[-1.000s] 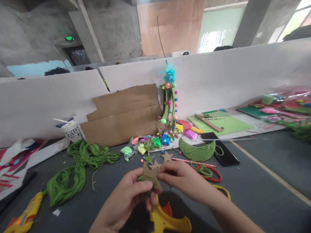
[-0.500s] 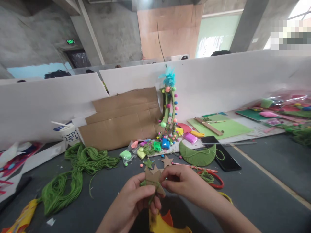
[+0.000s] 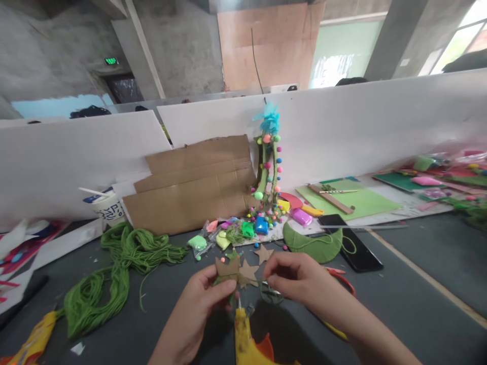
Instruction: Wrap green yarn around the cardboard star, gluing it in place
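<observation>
My left hand point(image 3: 198, 306) grips a cardboard star point(image 3: 224, 268) between thumb and fingers, with green yarn wound around part of it. Slightly to the right, my right hand point(image 3: 299, 279) pinches a strand of green yarn point(image 3: 262, 291) that hangs in a loop below its fingers. Just beyond the hands lie two bare cardboard stars, a nearer one point(image 3: 249, 274) and a farther one point(image 3: 263, 254), and a small green star point(image 3: 233, 253) partly hidden by the held one. A yellow glue gun point(image 3: 243, 337) lies below, its nozzle pointing up between my hands.
A green yarn skein point(image 3: 125, 263) spreads at left. Beyond my right hand are a yarn-wrapped crescent point(image 3: 314, 246), a black phone point(image 3: 359, 251) and red-handled scissors point(image 3: 346, 281). Behind stand cardboard sheets point(image 3: 190, 192) and a hanging decoration with colored balls point(image 3: 268, 167) before a white partition point(image 3: 213, 119).
My right hand has moved right, away from the star, with the yarn strand. My left hand has shifted slightly left and turned the star, so the glue gun's nozzle now shows.
</observation>
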Available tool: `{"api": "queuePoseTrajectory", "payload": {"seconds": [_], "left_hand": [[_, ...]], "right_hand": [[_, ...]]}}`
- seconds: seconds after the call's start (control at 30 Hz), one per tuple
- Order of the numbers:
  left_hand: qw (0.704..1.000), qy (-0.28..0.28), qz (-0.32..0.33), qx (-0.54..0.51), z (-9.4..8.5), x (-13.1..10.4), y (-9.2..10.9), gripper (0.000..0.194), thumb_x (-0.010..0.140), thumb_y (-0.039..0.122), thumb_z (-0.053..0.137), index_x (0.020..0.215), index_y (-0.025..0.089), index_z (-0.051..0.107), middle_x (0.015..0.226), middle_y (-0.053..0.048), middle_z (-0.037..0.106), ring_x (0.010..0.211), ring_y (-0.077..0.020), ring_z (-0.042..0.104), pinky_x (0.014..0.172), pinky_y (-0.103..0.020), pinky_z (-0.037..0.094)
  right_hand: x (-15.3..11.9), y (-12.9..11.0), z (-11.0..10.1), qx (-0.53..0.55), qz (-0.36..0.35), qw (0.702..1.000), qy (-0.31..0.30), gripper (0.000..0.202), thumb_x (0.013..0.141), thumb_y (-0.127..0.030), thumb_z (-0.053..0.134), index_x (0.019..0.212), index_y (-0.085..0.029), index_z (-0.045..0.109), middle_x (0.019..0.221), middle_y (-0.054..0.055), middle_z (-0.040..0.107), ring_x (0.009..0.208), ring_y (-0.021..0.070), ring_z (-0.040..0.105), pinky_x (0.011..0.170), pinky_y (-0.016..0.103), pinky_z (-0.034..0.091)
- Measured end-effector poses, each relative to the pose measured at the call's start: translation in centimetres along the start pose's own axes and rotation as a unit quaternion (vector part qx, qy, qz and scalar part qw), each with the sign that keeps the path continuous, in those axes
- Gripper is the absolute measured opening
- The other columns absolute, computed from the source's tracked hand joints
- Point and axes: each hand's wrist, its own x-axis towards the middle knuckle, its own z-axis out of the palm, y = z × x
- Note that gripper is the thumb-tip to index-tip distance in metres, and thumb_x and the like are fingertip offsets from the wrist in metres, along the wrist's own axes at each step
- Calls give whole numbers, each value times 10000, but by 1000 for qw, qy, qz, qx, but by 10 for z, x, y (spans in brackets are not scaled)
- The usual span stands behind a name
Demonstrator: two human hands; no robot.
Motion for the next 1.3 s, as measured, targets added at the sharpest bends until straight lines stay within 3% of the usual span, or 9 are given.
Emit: {"api": "queuePoseTrajectory", "payload": {"seconds": [0.13, 0.37, 0.43, 0.6, 0.77, 0.87, 1.03, 1.17, 1.3], "left_hand": [[999, -23, -18, 21, 5, 1, -3, 221, 780, 196, 644, 992, 137, 662, 874, -68, 689, 608, -141, 617, 432, -209, 452], [999, -29, -25, 28, 9, 2, -5, 187, 812, 184, 590, 995, 147, 608, 948, -76, 659, 738, -172, 619, 601, -285, 519], [999, -32, -27, 23, 9, 3, -6, 192, 809, 182, 588, 998, 149, 602, 906, -63, 654, 732, -172, 612, 625, -300, 518], [998, -42, -29, 43, 13, 4, -11, 208, 810, 174, 547, 1007, 130, 598, 713, -22, 624, 621, -150, 552, 514, -257, 456], [995, -51, -40, 80, 13, 4, -15, 319, 752, 72, 503, 1057, 121, 581, 694, -20, 640, 588, -140, 553, 577, -285, 453], [995, -51, -39, 83, 12, 4, -16, 322, 752, 67, 520, 1064, 119, 582, 719, -26, 638, 621, -151, 571, 607, -299, 467], [998, -18, -37, 48, 7, 5, -11, 230, 829, 197, 563, 1043, 127, 610, 808, -47, 635, 664, -158, 580, 569, -290, 500], [998, -39, -49, 20, -2, 3, -3, 259, 833, 190, 586, 1086, 155, 630, 963, -76, 665, 692, -150, 615, 557, -255, 506], [994, -85, -73, 8, -4, 1, 1, 268, 824, 154, 594, 1081, 143, 666, 918, -91, 692, 665, -149, 639, 547, -236, 509]], "right_hand": [[-2, -2, 0, -28, 1, 1000, -9, 104, 770, -147, 574, 741, -181, 668, 681, -24, 586, 633, 110, 488, 567, 216, 349], [-5, -5, 1, 20, 8, 999, -26, 133, 751, -95, 536, 733, -176, 639, 667, -43, 544, 550, 80, 471, 516, 192, 356], [-3, -5, 2, -4, 6, 1000, -23, 144, 722, -72, 536, 718, -171, 640, 627, -52, 522, 534, 76, 430, 502, 189, 326], [1, 1, 5, -91, 9, 996, 7, 140, 740, -114, 550, 715, -175, 674, 614, -41, 557, 562, 90, 436, 512, 196, 302], [1, 6, 9, -146, 6, 989, -4, 184, 743, -111, 533, 748, -194, 697, 580, -53, 548, 525, 86, 424, 477, 195, 266], [3, 6, 9, -191, -15, 981, 18, 172, 746, -104, 529, 729, -199, 672, 603, -53, 560, 544, 90, 462, 489, 186, 293], [7, 8, 6, -277, -13, 957, 89, 153, 809, -134, 490, 755, -186, 623, 684, -1, 625, 615, 139, 533, 545, 225, 322], [7, 9, 8, -292, -25, 954, 58, 166, 798, -125, 501, 766, -194, 649, 717, 11, 655, 636, 152, 559, 571, 239, 341], [4, 8, 12, -290, -55, 955, 18, 189, 784, -104, 522, 802, -203, 681, 757, 7, 672, 690, 147, 590, 617, 231, 387]]}}
